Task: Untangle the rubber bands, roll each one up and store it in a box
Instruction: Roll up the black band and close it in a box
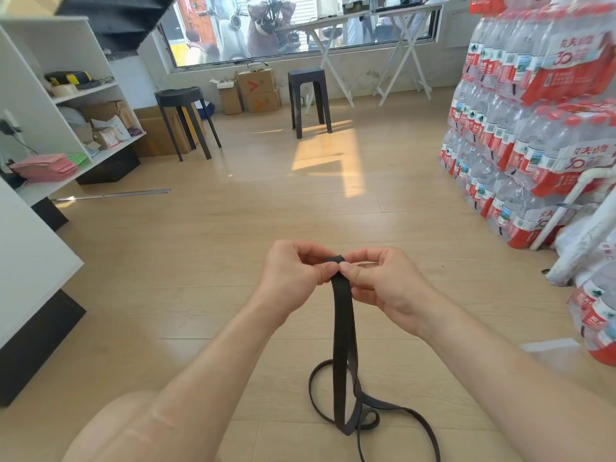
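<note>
Together left hand (293, 276) and right hand (383, 283) pinch black band (343, 315) near "30"-labelled packs (563, 61).

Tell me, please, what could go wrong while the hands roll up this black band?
The band crosses other loops on the floor, so rolling may drag the tangle up. The left hand and right hand pinch only the small folded end, which could spring open.
</note>
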`<state>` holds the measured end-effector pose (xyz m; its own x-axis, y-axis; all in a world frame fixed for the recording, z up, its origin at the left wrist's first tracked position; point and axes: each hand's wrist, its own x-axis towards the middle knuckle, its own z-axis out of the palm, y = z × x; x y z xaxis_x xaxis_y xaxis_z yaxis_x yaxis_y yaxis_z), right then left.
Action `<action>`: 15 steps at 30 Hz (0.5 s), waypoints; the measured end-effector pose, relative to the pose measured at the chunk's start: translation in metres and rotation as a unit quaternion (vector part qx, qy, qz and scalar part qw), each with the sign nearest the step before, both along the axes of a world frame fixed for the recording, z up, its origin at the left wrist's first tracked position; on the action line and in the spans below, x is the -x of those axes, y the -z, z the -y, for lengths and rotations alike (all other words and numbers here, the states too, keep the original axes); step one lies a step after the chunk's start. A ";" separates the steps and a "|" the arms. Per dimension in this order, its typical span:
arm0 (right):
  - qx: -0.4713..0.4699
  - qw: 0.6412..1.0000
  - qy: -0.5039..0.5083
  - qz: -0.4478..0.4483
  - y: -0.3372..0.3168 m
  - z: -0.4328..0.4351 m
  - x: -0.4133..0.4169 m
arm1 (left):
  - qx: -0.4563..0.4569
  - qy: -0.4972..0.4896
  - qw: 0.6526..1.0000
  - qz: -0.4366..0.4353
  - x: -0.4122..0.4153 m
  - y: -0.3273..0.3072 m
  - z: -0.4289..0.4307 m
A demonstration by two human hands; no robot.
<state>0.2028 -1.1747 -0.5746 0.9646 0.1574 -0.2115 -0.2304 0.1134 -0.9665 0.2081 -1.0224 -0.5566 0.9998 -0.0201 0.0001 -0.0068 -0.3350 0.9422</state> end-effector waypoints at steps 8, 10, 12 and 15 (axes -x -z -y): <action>-0.065 0.997 -0.044 -0.026 0.000 0.002 -0.001 | -0.083 -0.009 0.989 0.120 0.005 0.003 0.006; -0.059 0.998 -0.031 -0.006 0.000 0.003 -0.002 | -0.116 -0.002 0.981 0.154 0.006 0.006 0.006; -0.050 0.998 -0.030 0.012 0.000 0.006 -0.004 | -0.102 0.024 0.984 0.144 0.005 0.006 0.005; 0.013 0.995 -0.075 0.057 -0.005 0.012 -0.005 | -0.078 0.120 0.985 0.092 0.004 -0.004 -0.003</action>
<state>0.2079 -1.1870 -0.5694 0.9490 0.2964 -0.1073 -0.1307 0.0602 -0.9896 0.2041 -1.0198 -0.5522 0.9497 -0.2697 0.1588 -0.2690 -0.4439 0.8547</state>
